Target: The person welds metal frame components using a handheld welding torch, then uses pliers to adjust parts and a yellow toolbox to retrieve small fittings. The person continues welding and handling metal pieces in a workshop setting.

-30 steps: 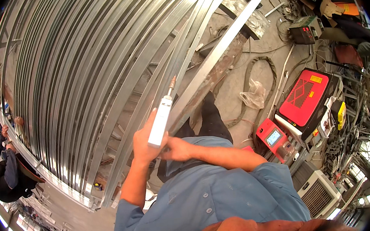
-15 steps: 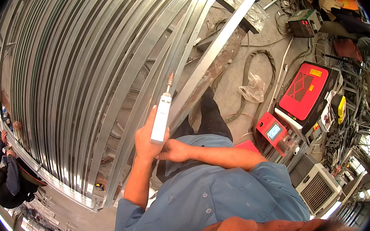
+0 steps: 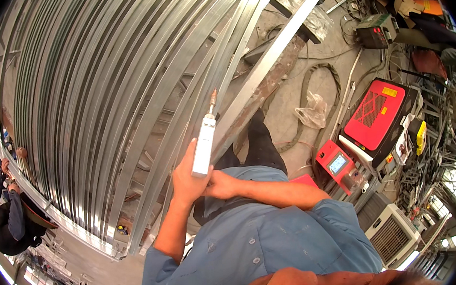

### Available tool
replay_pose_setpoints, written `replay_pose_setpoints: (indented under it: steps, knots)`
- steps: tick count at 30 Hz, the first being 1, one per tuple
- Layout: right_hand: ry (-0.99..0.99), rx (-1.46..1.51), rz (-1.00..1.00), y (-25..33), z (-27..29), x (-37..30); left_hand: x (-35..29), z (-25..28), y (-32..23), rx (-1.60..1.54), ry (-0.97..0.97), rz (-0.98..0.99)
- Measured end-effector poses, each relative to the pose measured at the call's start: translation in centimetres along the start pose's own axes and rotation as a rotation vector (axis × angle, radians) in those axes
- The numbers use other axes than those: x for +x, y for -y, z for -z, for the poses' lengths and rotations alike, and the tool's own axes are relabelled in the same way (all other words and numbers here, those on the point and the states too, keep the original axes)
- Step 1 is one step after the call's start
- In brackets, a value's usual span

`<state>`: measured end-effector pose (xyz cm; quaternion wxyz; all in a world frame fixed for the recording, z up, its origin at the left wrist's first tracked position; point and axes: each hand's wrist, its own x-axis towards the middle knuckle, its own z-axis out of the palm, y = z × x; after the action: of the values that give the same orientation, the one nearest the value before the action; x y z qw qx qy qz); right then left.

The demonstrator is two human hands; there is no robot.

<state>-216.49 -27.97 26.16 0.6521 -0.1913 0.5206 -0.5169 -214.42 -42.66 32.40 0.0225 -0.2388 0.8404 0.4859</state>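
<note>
My left hand (image 3: 185, 175) is closed around a white, box-bodied handheld welding torch (image 3: 203, 147) with a narrow copper-coloured nozzle. Its tip points away from me, over the long metal bars (image 3: 140, 90). Close against the left hand's wrist side, below the torch's rear end, my right hand (image 3: 222, 185) has its fingers curled inward; what they grip, if anything, is hidden. A separate pale square tube (image 3: 279, 44) runs diagonally just right of the torch, and the nozzle does not appear to touch it.
To my right stand a red-topped machine (image 3: 374, 113), a red control box with a screen (image 3: 335, 164) and a vented cooler (image 3: 395, 233). A thick hose (image 3: 304, 83) and a plastic bag (image 3: 313, 110) lie on the floor. Another person (image 3: 15, 218) is at the bars' far left end.
The torch and my left hand have shifted slightly right. My right hand stays beside the left, a little closer to the torch's rear end.
</note>
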Motion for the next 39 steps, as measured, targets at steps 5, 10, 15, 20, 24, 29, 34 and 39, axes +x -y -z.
replay_pose_setpoints:
  steps: [5, 10, 15, 20, 24, 29, 34, 39]
  knots:
    - [0.071, -0.120, -0.055, 3.7, 2.3, -2.5, -2.2, 0.8, -1.3, -0.077, -0.019, -0.007]
    - [-0.362, 0.365, 0.032, 5.2, 5.2, -5.6, -4.0, 1.4, -3.5, -0.107, -0.088, -0.133]
    - [-0.590, 0.247, 0.045, 10.7, 6.3, -9.7, -6.1, -0.4, -6.1, 0.010, -0.146, -0.235]
    - [-0.589, 0.081, 0.126, 9.9, 7.3, -13.9, -8.4, -4.2, -9.7, 0.063, -0.211, -0.311]
    - [-0.574, -0.004, 0.216, 9.8, 8.3, -16.9, -10.4, -7.0, -12.0, 0.125, -0.279, -0.306]
    - [-0.405, 0.136, 0.209, 8.8, 8.7, -18.7, -13.0, -9.3, -13.8, 0.208, -0.356, -0.280]
    - [-0.187, 0.088, 0.118, 8.7, 7.7, -18.4, -15.5, -9.4, -13.3, 0.294, -0.469, -0.266]
    - [-0.162, -0.029, 0.090, 6.3, 5.7, -16.9, -16.8, -8.0, -10.2, 0.351, -0.483, -0.163]
